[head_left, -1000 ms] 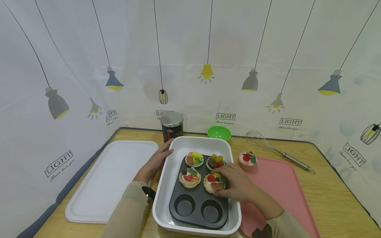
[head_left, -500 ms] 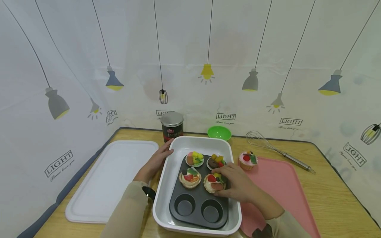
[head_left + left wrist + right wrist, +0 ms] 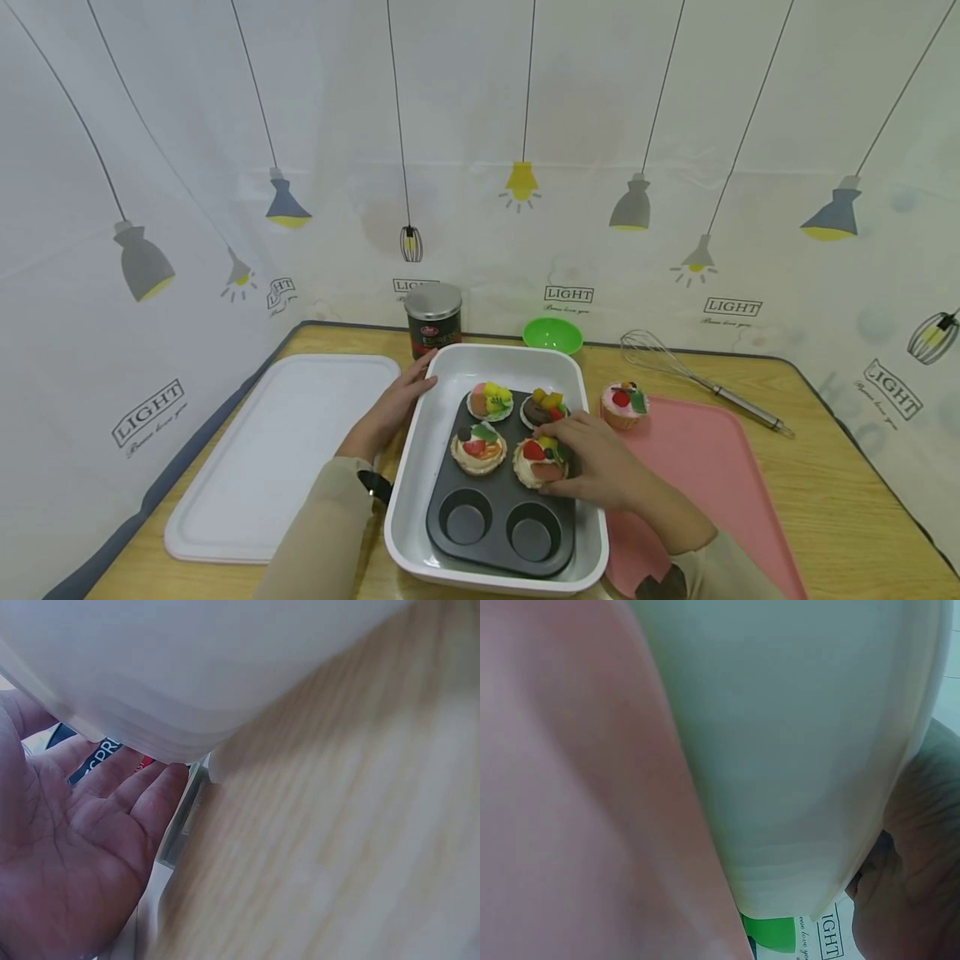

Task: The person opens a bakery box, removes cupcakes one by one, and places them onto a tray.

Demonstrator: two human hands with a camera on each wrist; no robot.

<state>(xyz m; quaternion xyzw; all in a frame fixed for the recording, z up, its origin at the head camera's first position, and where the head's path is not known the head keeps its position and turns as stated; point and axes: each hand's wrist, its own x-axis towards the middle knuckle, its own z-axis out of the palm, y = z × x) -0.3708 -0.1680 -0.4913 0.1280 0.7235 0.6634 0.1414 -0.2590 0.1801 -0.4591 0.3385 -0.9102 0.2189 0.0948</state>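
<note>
A white rectangular basin (image 3: 447, 385) holds a dark muffin tin (image 3: 498, 492). Four fruit-topped tarts sit in the tin; its two near cups are bare. My right hand (image 3: 600, 468) reaches over the basin's right wall and pinches the strawberry-topped cream tart (image 3: 531, 468) between thumb and fingers; its right side is hidden. Along the basin's left wall, my left hand (image 3: 392, 412) touches the outside near the far corner. The left wrist view shows that palm (image 3: 82, 832) with its fingers extended against the basin's underside (image 3: 165, 675). In the right wrist view, the hand (image 3: 922, 870) passes over the rim.
A white tray (image 3: 277, 450) lies left, a pink tray (image 3: 708, 467) right. A pink-topped cupcake (image 3: 621, 410) stands by the pink tray's far corner. Behind are an espresso tin (image 3: 433, 321), a green bowl (image 3: 552, 334) and, farther right, a whisk (image 3: 697, 379).
</note>
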